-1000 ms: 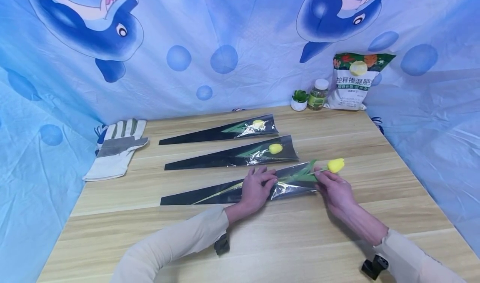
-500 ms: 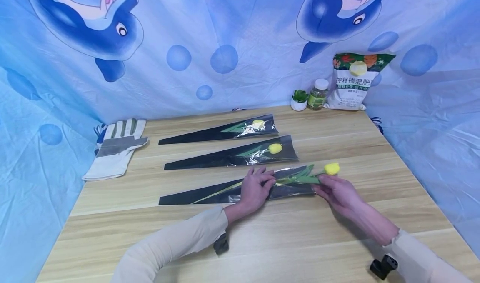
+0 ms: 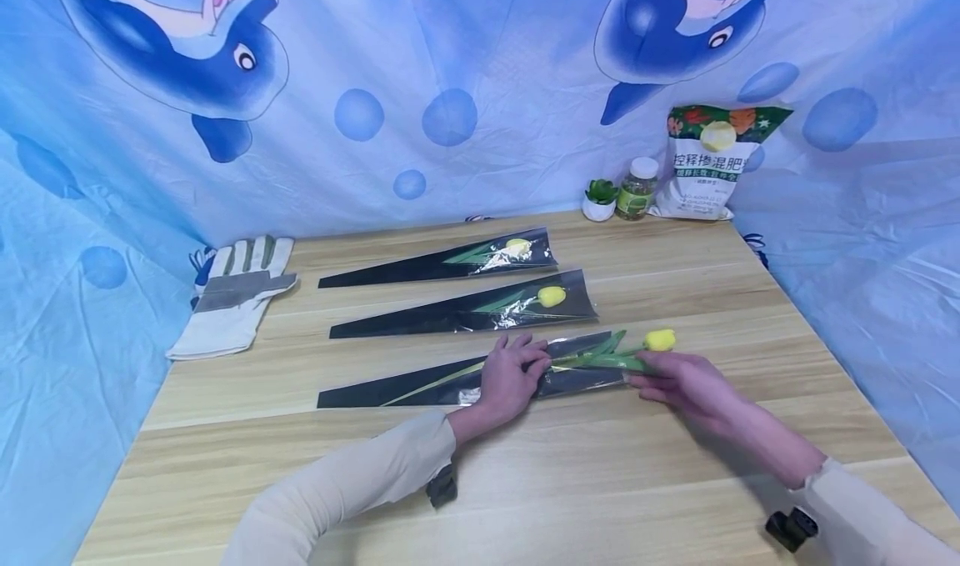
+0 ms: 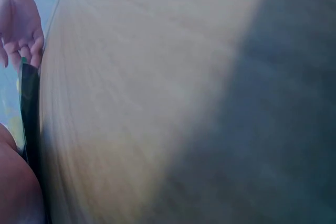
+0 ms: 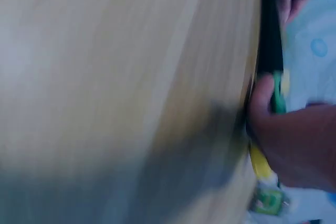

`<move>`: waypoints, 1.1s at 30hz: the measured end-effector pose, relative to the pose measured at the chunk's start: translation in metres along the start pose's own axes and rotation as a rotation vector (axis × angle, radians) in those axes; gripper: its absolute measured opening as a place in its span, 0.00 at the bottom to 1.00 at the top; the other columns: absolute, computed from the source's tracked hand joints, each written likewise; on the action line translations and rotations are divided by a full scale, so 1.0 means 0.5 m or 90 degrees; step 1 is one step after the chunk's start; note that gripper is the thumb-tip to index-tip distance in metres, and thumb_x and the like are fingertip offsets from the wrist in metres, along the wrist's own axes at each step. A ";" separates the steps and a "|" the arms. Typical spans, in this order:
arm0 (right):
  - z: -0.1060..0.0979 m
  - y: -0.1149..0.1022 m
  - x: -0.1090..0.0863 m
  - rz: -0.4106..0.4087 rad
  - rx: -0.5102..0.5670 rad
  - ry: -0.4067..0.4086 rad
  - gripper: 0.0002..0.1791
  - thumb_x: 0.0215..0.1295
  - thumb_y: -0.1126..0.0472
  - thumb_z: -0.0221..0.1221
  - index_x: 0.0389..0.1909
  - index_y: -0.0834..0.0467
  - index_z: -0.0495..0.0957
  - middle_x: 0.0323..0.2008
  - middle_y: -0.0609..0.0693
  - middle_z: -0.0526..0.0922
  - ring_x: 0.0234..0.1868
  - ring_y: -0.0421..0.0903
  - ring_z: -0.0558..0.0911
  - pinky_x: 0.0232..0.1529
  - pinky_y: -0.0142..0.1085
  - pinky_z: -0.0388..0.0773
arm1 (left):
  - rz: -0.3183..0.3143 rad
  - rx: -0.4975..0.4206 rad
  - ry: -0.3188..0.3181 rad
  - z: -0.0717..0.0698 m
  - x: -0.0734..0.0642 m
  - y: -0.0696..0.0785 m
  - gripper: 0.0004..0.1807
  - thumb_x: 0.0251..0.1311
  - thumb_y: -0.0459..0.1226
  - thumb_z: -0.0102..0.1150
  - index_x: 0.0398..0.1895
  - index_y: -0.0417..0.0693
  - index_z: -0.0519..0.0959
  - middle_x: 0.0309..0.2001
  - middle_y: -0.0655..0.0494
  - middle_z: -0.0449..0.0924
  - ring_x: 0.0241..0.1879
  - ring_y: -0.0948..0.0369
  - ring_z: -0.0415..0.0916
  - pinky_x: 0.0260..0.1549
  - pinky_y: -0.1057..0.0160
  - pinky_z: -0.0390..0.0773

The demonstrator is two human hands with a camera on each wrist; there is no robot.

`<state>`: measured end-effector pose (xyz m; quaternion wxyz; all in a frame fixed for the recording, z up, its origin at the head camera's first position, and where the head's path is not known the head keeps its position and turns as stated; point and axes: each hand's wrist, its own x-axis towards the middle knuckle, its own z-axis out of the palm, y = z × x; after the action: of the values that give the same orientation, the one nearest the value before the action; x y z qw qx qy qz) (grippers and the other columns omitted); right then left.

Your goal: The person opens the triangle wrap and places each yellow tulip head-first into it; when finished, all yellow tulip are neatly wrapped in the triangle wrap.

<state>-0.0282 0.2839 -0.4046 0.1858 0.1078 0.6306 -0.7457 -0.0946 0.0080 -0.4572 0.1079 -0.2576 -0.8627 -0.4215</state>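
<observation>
A yellow tulip [image 3: 660, 340] lies lengthwise in the nearest black-and-clear flower sleeve [image 3: 420, 391], its bloom and a leaf tip beyond the wide mouth. My left hand [image 3: 513, 376] rests midway along that sleeve, thumb and forefinger pinching it and hiding part of the stem. At the mouth, my right hand [image 3: 693, 387] holds the tulip by a green leaf just below the bloom. The right wrist view shows that thumb against the green leaf [image 5: 278, 98] at the sleeve's end. In the left wrist view the right hand [image 4: 23, 30] appears beyond the sleeve edge.
Two more sleeves, a middle one [image 3: 420, 321] and a far one [image 3: 397, 272], each hold a yellow tulip. A work glove [image 3: 232, 299] lies at the left. Along the back right stand a potted succulent [image 3: 598, 202], a jar [image 3: 636, 189] and a fertilizer bag [image 3: 701, 170].
My right hand has shifted right and slightly down, from the stem to the leaf at the sleeve mouth. The bloom has moved a little left and lower. My left hand stays put.
</observation>
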 end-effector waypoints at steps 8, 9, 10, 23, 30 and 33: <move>-0.046 -0.023 -0.008 -0.243 -0.540 0.177 0.14 0.69 0.65 0.61 0.47 0.73 0.78 0.30 0.55 0.83 0.28 0.46 0.80 0.25 0.33 0.79 | 0.000 -0.010 -0.003 -0.003 0.002 -0.001 0.04 0.56 0.32 0.72 0.34 0.42 0.89 0.47 0.50 0.86 0.58 0.49 0.78 0.67 0.43 0.62; -0.054 -0.024 -0.006 -0.289 -0.589 0.205 0.13 0.67 0.66 0.63 0.46 0.72 0.79 0.31 0.57 0.83 0.28 0.48 0.80 0.25 0.34 0.78 | 0.001 -0.011 -0.003 -0.003 0.002 -0.001 0.04 0.56 0.32 0.72 0.34 0.42 0.89 0.47 0.50 0.86 0.58 0.49 0.78 0.67 0.43 0.62; -0.061 -0.024 -0.003 -0.324 -0.629 0.223 0.13 0.65 0.68 0.64 0.47 0.72 0.78 0.32 0.59 0.82 0.29 0.51 0.81 0.26 0.36 0.79 | 0.003 -0.011 -0.004 -0.003 0.002 -0.002 0.04 0.56 0.32 0.71 0.34 0.42 0.89 0.47 0.50 0.86 0.57 0.49 0.78 0.67 0.43 0.62; -0.090 -0.016 0.040 -0.341 -0.682 0.110 0.21 0.59 0.75 0.65 0.54 0.71 0.77 0.41 0.64 0.83 0.36 0.54 0.83 0.34 0.36 0.81 | -0.002 -0.043 -0.003 -0.004 0.000 0.001 0.04 0.55 0.32 0.72 0.34 0.41 0.88 0.47 0.49 0.86 0.58 0.47 0.78 0.68 0.42 0.60; -0.077 -0.017 0.045 -0.347 -0.645 0.107 0.21 0.58 0.74 0.67 0.53 0.70 0.78 0.37 0.58 0.84 0.34 0.48 0.81 0.30 0.31 0.79 | 0.000 -0.034 -0.001 -0.005 0.001 0.001 0.04 0.55 0.31 0.72 0.34 0.41 0.89 0.47 0.49 0.86 0.57 0.47 0.78 0.67 0.42 0.61; -0.068 -0.016 0.045 -0.357 -0.629 0.107 0.21 0.56 0.75 0.68 0.53 0.70 0.79 0.36 0.56 0.84 0.33 0.46 0.80 0.31 0.31 0.80 | -0.001 -0.038 -0.004 -0.004 0.003 0.003 0.04 0.55 0.31 0.72 0.34 0.40 0.88 0.48 0.49 0.86 0.57 0.46 0.78 0.67 0.41 0.61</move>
<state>-0.0544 0.3152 -0.4124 -0.0414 -0.1047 0.9214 -0.3720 -0.0952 0.0075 -0.4545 0.0973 -0.2617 -0.8502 -0.4463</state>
